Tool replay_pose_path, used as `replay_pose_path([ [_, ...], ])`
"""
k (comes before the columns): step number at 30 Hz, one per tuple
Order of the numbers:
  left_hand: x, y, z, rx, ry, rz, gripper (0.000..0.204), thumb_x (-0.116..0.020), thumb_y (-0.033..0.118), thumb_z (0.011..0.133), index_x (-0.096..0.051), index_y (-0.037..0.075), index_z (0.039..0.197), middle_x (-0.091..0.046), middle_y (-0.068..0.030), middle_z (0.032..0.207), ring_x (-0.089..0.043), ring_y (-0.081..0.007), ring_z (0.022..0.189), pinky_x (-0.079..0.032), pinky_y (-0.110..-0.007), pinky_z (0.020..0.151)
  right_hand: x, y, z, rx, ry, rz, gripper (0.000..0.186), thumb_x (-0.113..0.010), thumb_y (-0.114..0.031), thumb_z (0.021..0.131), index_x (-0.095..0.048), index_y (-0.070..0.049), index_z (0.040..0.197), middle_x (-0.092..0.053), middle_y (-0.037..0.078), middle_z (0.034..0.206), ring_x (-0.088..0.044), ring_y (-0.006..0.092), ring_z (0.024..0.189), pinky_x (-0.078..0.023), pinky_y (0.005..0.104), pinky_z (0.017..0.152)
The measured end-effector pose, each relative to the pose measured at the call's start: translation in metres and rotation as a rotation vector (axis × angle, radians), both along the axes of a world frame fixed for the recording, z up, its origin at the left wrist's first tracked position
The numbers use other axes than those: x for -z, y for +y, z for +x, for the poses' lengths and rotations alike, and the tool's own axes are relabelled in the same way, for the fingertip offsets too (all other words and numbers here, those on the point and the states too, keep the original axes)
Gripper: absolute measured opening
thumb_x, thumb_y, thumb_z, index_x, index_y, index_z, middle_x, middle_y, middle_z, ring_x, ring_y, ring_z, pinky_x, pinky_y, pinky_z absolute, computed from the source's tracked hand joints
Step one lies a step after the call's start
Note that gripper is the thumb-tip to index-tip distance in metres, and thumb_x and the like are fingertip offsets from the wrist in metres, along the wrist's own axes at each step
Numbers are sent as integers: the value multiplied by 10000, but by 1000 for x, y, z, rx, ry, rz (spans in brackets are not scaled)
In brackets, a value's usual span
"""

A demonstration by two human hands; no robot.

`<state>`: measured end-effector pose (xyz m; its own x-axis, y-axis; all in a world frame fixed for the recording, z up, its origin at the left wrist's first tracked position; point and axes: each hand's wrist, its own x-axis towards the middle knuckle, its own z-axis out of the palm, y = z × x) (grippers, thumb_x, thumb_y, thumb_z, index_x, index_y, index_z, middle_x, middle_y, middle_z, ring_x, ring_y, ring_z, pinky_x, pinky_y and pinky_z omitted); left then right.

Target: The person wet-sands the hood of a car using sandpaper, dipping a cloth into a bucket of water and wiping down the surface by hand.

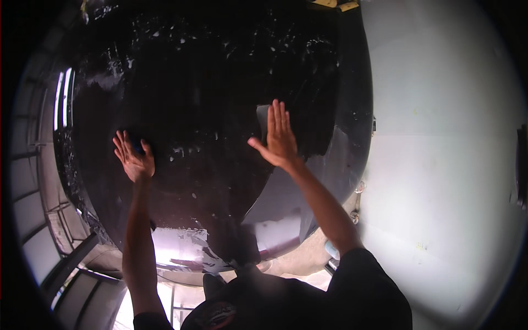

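A large, dark, glossy curved panel [220, 137], which looks like a car hood, fills the middle of the view, wet with whitish streaks and drops. On its left part rests my left hand [133, 157], fingers stretched and a little apart; something dark blue shows beside the thumb, too hidden to name. Farther right, my right hand [279, 135] lies flat with straight fingers close together and the thumb out. A thin grey sheet [263, 114], perhaps sandpaper, sticks out from under its fingers, pressed against the panel.
A pale wall [440, 137] runs along the right side, close to the panel's edge. Yellow pieces [333, 4] sit at the far right end of the panel. Dark framework [69, 267] stands at lower left. A light blue object [331, 249] lies below the panel near my right arm.
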<state>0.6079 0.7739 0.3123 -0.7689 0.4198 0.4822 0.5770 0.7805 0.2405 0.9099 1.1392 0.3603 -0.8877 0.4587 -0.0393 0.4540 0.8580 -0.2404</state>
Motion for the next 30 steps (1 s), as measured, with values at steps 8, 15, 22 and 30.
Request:
replay_pose_path([
  [8,-4,-5,-13,92,-58,-62,735,-612,350,1058,-368,2,1658,-301,-220,1769,-219,-407,1662,-203,-545,1354,-1,68,-71,250,212,66,995,-400,-652,1104,-147,112,1688,-83,266,1808,-21,391,1692,-39,509,1381],
  [15,-11,-2,-12,100,-70,-51,734,-635,354,1033,-396,39,1652,-318,-216,1762,-247,-412,1652,-226,-549,1348,-12,-9,-33,-31,96,50,1120,-566,-662,1035,-108,122,1691,-55,277,1809,-2,404,1692,-10,563,1368],
  [22,-20,2,-10,82,-74,3,668,-644,336,1015,-488,71,1608,-364,-209,1742,-290,-410,1636,-269,-555,1333,-15,9,-78,178,168,95,1042,-446,-690,1075,-160,99,1694,-83,253,1813,-15,369,1697,-28,535,1377],
  [30,-20,3,-10,79,-69,6,666,-647,334,1005,-500,71,1599,-375,-207,1737,-295,-408,1635,-272,-565,1330,-15,-13,-88,2,159,167,1035,-521,-644,1062,-161,89,1697,-121,243,1811,-55,357,1697,-12,533,1376],
])
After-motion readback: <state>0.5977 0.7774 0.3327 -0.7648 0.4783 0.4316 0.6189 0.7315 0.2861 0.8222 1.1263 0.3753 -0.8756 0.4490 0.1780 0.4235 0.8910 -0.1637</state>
